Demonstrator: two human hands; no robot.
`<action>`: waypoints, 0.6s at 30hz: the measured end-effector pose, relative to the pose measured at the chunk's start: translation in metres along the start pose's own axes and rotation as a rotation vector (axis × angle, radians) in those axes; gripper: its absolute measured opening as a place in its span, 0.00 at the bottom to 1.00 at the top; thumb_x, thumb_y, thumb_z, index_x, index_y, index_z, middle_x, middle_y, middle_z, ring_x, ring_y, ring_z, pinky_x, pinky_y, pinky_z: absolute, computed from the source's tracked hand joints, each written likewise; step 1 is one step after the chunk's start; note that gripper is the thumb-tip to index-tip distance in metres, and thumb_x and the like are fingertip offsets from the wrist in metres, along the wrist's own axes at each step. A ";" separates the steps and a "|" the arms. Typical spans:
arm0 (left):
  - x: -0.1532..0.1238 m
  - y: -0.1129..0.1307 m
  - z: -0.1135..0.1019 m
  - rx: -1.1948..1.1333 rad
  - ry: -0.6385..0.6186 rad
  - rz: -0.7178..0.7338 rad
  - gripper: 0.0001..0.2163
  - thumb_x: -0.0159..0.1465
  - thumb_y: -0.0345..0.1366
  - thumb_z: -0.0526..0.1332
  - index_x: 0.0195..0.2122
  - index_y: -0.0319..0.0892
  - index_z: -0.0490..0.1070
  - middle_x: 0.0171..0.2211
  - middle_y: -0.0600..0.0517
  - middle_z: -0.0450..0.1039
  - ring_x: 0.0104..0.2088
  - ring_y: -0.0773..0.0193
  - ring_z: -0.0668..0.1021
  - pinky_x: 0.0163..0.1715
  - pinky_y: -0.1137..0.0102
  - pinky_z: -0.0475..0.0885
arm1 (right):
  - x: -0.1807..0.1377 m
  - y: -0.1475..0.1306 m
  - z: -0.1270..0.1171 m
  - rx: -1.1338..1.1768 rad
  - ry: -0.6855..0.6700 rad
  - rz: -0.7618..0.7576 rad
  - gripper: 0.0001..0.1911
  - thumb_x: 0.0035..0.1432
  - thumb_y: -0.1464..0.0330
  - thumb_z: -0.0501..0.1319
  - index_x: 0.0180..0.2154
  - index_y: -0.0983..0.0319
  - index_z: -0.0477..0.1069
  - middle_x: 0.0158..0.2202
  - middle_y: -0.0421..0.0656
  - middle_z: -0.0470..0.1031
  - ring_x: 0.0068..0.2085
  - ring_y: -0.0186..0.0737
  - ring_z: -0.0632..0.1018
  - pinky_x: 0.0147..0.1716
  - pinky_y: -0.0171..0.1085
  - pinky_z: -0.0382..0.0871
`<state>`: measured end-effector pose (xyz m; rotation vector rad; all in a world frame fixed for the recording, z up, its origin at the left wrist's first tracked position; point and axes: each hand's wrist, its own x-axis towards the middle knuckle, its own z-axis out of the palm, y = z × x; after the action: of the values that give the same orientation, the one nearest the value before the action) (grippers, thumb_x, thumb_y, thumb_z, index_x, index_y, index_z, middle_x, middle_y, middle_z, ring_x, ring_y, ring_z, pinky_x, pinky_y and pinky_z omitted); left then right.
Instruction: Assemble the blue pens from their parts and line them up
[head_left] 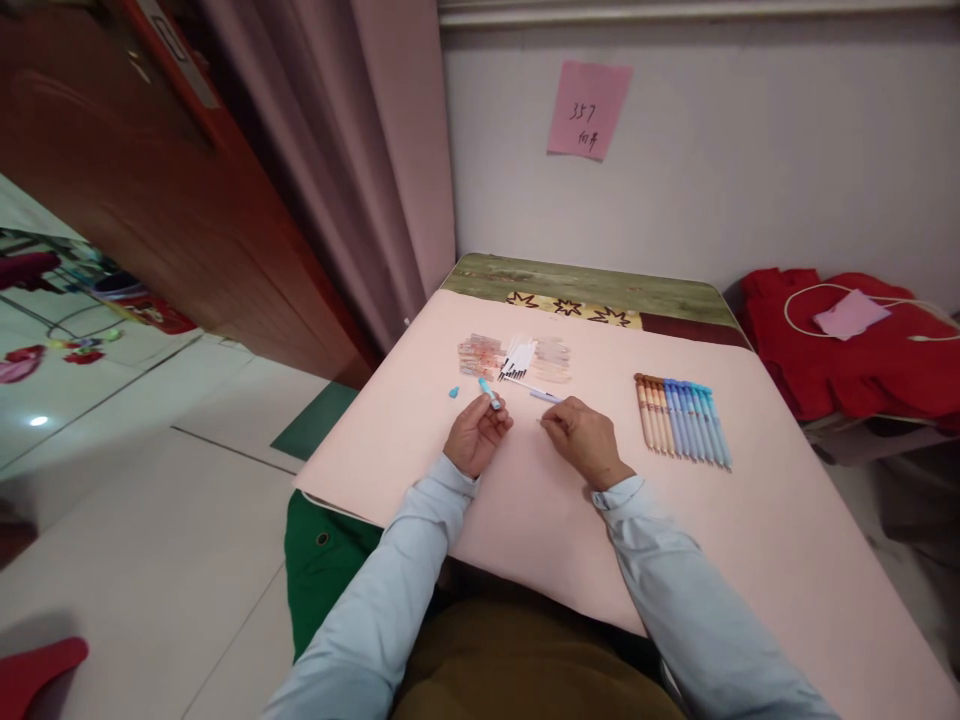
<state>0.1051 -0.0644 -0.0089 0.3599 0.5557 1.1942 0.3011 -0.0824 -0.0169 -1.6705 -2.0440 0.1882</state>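
My left hand (478,438) is closed around a light blue pen part (489,392), its turquoise end pointing up and away. My right hand (583,438) is pinched, with a tiny tip showing at its fingertips that is too small to name. Just beyond the right fingers is a thin pale blue and white stick (546,396), and I cannot tell whether the hand touches it. A small turquoise piece (454,392) lies left of my left hand. Farther back sit white pen refills with black ends (517,358), between reddish-brown patterned tubes (480,357) and pale tubes (553,360).
Several assembled pens (682,422), brown through blue, lie in a row to the right on the pink-covered table (525,520). Red cloth (847,350) with a white cable is beyond the right edge. A pink note (590,110) hangs on the wall; a wooden door (195,200) stands left.
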 end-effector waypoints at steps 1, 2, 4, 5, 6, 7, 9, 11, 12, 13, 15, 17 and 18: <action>-0.001 0.000 0.001 0.010 0.006 -0.010 0.05 0.61 0.33 0.65 0.35 0.37 0.72 0.29 0.53 0.69 0.27 0.73 0.72 0.32 0.74 0.73 | 0.000 -0.001 0.000 0.005 0.013 -0.002 0.10 0.62 0.63 0.58 0.35 0.57 0.77 0.38 0.41 0.76 0.35 0.35 0.75 0.30 0.33 0.60; -0.001 0.000 0.001 0.022 0.010 -0.018 0.05 0.61 0.33 0.65 0.35 0.37 0.72 0.29 0.53 0.70 0.27 0.73 0.72 0.32 0.74 0.73 | 0.000 -0.002 -0.001 0.023 0.035 0.002 0.10 0.63 0.64 0.57 0.35 0.57 0.77 0.38 0.41 0.76 0.34 0.36 0.75 0.31 0.33 0.60; -0.002 0.000 0.002 0.053 0.012 -0.031 0.05 0.61 0.33 0.65 0.35 0.37 0.72 0.30 0.52 0.71 0.27 0.72 0.73 0.33 0.74 0.74 | -0.001 -0.004 -0.004 0.098 0.101 0.025 0.11 0.62 0.63 0.57 0.35 0.58 0.76 0.38 0.42 0.77 0.35 0.36 0.75 0.32 0.33 0.62; -0.002 0.001 0.002 0.069 0.010 -0.035 0.05 0.61 0.33 0.65 0.35 0.37 0.72 0.30 0.52 0.71 0.28 0.72 0.73 0.34 0.73 0.75 | -0.001 -0.005 -0.005 0.156 0.135 0.043 0.11 0.62 0.62 0.57 0.34 0.59 0.76 0.38 0.43 0.77 0.34 0.36 0.75 0.33 0.34 0.63; -0.002 0.000 0.002 0.083 0.007 -0.037 0.05 0.61 0.33 0.65 0.35 0.37 0.73 0.31 0.52 0.72 0.29 0.72 0.74 0.35 0.73 0.75 | -0.001 -0.006 -0.006 0.228 0.164 0.069 0.12 0.61 0.62 0.57 0.34 0.59 0.76 0.37 0.43 0.77 0.34 0.37 0.74 0.34 0.34 0.64; -0.002 0.000 0.001 0.094 0.002 -0.037 0.05 0.60 0.32 0.65 0.35 0.37 0.73 0.32 0.51 0.73 0.29 0.71 0.75 0.36 0.72 0.76 | -0.001 -0.007 -0.006 0.312 0.182 0.103 0.12 0.61 0.61 0.58 0.34 0.60 0.76 0.35 0.44 0.77 0.32 0.37 0.74 0.34 0.35 0.64; -0.003 0.000 0.001 0.108 -0.011 -0.035 0.05 0.60 0.31 0.66 0.36 0.36 0.73 0.33 0.51 0.74 0.31 0.71 0.76 0.40 0.71 0.76 | 0.001 -0.007 -0.006 0.514 0.194 0.198 0.14 0.60 0.59 0.58 0.34 0.61 0.75 0.29 0.42 0.75 0.28 0.36 0.71 0.30 0.34 0.64; -0.003 -0.001 0.000 0.114 -0.028 -0.030 0.05 0.59 0.30 0.66 0.36 0.36 0.73 0.35 0.50 0.75 0.32 0.70 0.77 0.43 0.70 0.76 | 0.003 -0.005 -0.006 0.720 0.206 0.301 0.14 0.59 0.57 0.59 0.35 0.62 0.74 0.25 0.40 0.73 0.25 0.35 0.69 0.26 0.33 0.63; -0.003 -0.001 0.000 0.116 -0.037 -0.028 0.05 0.58 0.29 0.66 0.36 0.37 0.73 0.35 0.50 0.75 0.33 0.69 0.78 0.44 0.69 0.76 | 0.004 -0.002 -0.006 0.806 0.222 0.340 0.15 0.57 0.57 0.59 0.35 0.63 0.73 0.25 0.39 0.72 0.25 0.34 0.69 0.26 0.33 0.63; -0.003 -0.001 0.000 0.118 -0.044 -0.026 0.06 0.58 0.28 0.66 0.36 0.37 0.73 0.35 0.50 0.75 0.33 0.69 0.78 0.45 0.68 0.76 | 0.006 0.000 -0.007 0.877 0.246 0.369 0.16 0.56 0.57 0.60 0.36 0.63 0.73 0.25 0.39 0.73 0.25 0.34 0.70 0.26 0.33 0.64; -0.003 -0.001 -0.001 0.123 -0.057 -0.025 0.06 0.57 0.27 0.66 0.36 0.38 0.72 0.35 0.50 0.76 0.34 0.68 0.79 0.46 0.67 0.76 | 0.008 0.007 -0.009 0.948 0.303 0.408 0.18 0.54 0.57 0.62 0.39 0.64 0.73 0.27 0.40 0.74 0.27 0.34 0.71 0.29 0.34 0.66; -0.003 -0.002 -0.001 0.130 -0.065 -0.026 0.06 0.57 0.27 0.66 0.36 0.38 0.72 0.35 0.51 0.76 0.34 0.68 0.79 0.46 0.67 0.76 | 0.009 0.014 -0.011 0.915 0.327 0.434 0.18 0.53 0.56 0.62 0.39 0.64 0.74 0.29 0.42 0.75 0.28 0.35 0.72 0.30 0.35 0.67; -0.003 -0.002 -0.001 0.132 -0.067 -0.027 0.06 0.57 0.27 0.66 0.36 0.38 0.72 0.35 0.51 0.76 0.34 0.68 0.79 0.46 0.66 0.76 | 0.008 0.016 -0.013 0.870 0.319 0.442 0.18 0.53 0.56 0.62 0.38 0.64 0.75 0.29 0.42 0.76 0.28 0.35 0.72 0.30 0.35 0.67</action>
<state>0.1049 -0.0677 -0.0102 0.5018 0.5809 1.1184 0.3203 -0.0729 -0.0101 -1.4094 -1.0733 0.7756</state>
